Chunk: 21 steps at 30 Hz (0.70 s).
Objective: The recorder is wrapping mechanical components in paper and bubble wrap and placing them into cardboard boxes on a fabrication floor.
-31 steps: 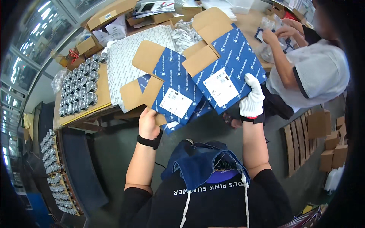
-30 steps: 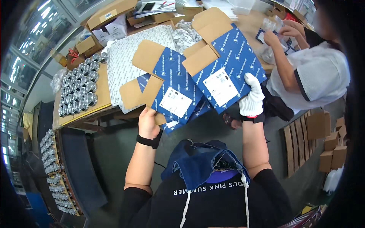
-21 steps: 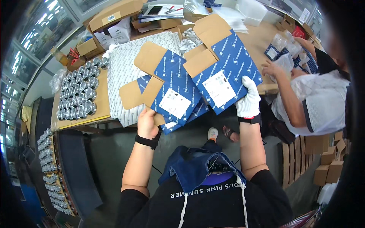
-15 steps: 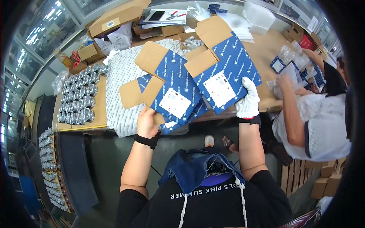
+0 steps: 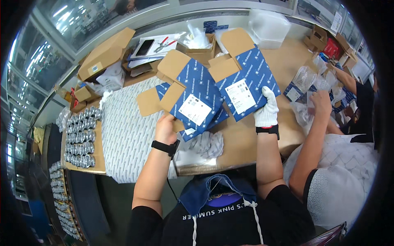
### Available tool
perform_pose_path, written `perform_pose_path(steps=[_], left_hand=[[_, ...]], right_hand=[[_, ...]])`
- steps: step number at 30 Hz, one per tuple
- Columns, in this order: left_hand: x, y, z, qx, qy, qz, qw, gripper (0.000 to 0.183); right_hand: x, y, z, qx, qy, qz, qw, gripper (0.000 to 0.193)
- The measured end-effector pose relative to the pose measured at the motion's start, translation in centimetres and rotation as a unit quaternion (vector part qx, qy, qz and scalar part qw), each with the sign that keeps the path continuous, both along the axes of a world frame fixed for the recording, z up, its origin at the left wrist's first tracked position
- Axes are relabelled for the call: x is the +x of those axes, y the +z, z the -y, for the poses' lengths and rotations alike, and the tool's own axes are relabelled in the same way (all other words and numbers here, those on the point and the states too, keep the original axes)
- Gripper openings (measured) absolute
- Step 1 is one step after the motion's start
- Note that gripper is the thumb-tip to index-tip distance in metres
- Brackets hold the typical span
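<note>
The left hand (image 5: 166,129), bare, has its grip clamped on the near-left corner of the left blue carton (image 5: 207,92) and a lower blue carton (image 5: 221,116) overlapping beneath it, probably so that one pinch carries both. The right hand (image 5: 267,107), in a white knitted glove, has its grip clamped on the near-right edge of the right blue carton (image 5: 262,76): the thumb presses the printed face, the other fingers seem to support it from below, though they are hidden. All three cartons are held above the desk (image 5: 283,133), looking flattened, brown flaps pointing away; gripping the near edges leaves both upper labels uncovered. Below left lies a patterned sheet (image 5: 127,131), perhaps as padding, beside metal cylindrical parts (image 5: 85,147) in rows, an order that likely eases counting.
</note>
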<state>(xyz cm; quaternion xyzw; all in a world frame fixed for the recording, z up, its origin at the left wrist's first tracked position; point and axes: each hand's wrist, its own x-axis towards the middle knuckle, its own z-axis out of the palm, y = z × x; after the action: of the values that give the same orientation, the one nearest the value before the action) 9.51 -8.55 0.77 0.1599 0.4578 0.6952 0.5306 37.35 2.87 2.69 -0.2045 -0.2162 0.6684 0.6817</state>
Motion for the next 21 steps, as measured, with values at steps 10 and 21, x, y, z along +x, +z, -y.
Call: perform_pose_path(steps=[10,21], left_hand=[[9.7,-0.4,-19.7,-0.012,-0.100,0.052,0.994,0.024],[11.0,-5.6,-28.1,-0.106,-0.146,-0.089,0.980,0.021]], right_hand=[[8.5,-3.3,-15.2,-0.110,-0.094,-0.096,0.985,0.046],[10.3,-11.1,-20.8,-0.199,-0.078,0.164,0.963,0.043]])
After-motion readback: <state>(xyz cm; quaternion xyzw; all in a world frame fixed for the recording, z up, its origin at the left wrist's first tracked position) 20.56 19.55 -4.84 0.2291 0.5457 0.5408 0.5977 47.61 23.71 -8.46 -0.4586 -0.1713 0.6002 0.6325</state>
